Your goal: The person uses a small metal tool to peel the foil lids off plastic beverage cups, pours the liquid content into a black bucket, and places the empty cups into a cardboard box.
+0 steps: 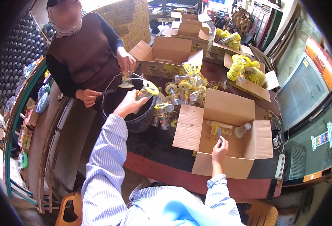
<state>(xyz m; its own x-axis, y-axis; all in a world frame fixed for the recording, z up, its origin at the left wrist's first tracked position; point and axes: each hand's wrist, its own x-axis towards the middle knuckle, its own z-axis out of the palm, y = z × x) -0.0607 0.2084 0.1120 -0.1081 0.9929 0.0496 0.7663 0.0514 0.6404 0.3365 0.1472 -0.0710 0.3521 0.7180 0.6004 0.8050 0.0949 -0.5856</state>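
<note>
My left hand (130,101) is closed around a clear plastic cup (148,90) with a yellow rim and coloured print, tilted above the black bucket (140,122). In my right hand (220,150) a small knife (219,134) points upward, over the near side of an open cardboard box (226,165). Inside that box a clear cup (242,130) stands near the right wall, and another with a yellow part (215,129) lies beside it. A pile of similar cups (184,90) with yellow rings lies between the bucket and the box.
Across the bucket, a co-worker (85,49) holds a cup (126,81) over it and a knife (108,91). Open boxes (171,49) line the far table; others hold yellow coils (245,69). A power strip (280,165) lies at the right table edge. Orange chairs (262,213) stand near me.
</note>
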